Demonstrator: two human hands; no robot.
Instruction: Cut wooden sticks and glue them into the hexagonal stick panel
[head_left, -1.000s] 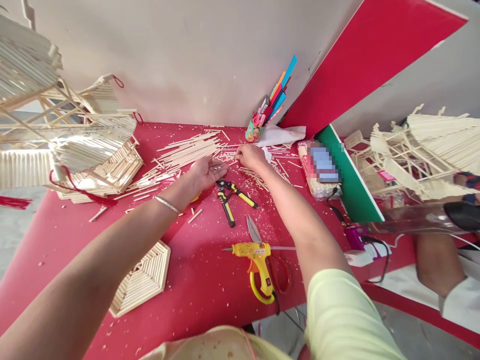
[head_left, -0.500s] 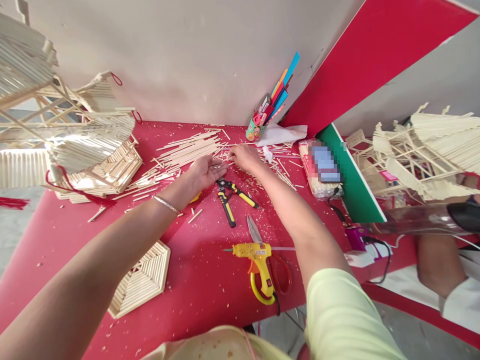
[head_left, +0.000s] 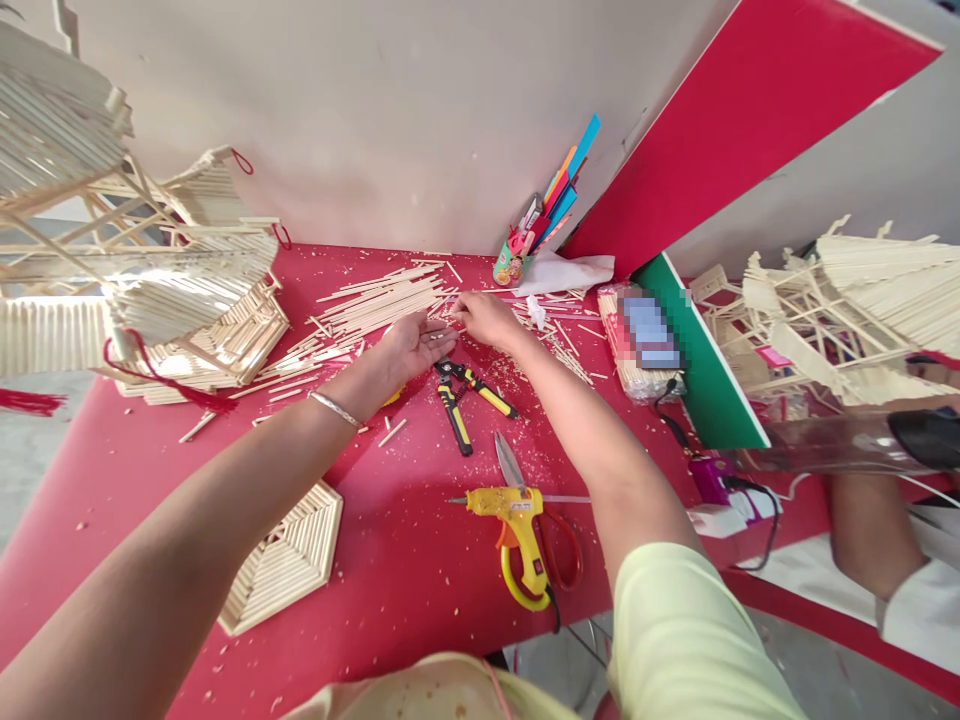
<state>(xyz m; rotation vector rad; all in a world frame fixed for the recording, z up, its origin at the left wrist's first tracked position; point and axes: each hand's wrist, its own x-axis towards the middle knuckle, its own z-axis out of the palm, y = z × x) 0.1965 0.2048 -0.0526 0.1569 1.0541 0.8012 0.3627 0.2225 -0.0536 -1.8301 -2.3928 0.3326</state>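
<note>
Palm up, my left hand lies low over the table with its fingers loosely spread. Tiny pale bits show at its fingers; whether they rest on the hand is hard to tell. My right hand is just beside it, fingertips pinched together above the scraps, and whatever they hold is hidden. Behind both hands lies a loose pile of thin wooden sticks. Yellow-and-black cutters lie just in front of my hands, handles apart. Nearer me are a yellow glue gun and scissors.
A hexagonal stick panel lies at front left on the red table. A stick-built model stands at left. At right are a pack of sticks with a phone on it, a green divider and another person's arm.
My right hand has shifted very slightly left, toward the fingers of my left hand. The view has tilted a little; the tools lie where they were.
</note>
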